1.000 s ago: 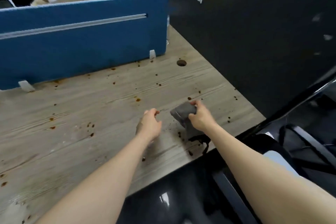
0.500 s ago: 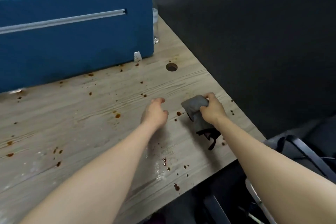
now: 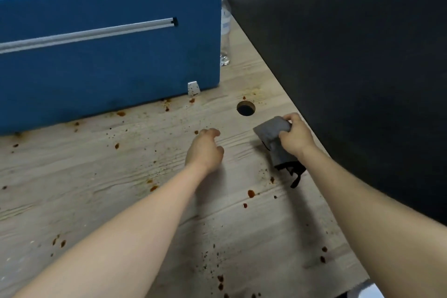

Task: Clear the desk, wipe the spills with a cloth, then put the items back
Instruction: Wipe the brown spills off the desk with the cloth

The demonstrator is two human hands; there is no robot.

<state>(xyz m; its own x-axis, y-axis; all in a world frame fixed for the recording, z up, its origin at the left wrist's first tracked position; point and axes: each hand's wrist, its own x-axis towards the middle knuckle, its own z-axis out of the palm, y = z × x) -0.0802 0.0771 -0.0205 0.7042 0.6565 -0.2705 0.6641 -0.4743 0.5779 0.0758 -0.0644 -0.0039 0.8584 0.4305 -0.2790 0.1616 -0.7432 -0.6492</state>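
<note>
Head view: right hand (image 3: 296,136) clamped cloth (image 3: 272,128), shifted beyond earlier stains; left hand (image 3: 205,150) loosely curled, empty, beside it. Wiping underway.

Pale wood-grain counter (image 3: 72,176) with a round cable hole (image 3: 245,108) near the back. A blue felt divider (image 3: 108,63) with a silver rail (image 3: 87,34) runs along the far edge, and a dark wall panel (image 3: 350,68) closes off the right side.
</note>
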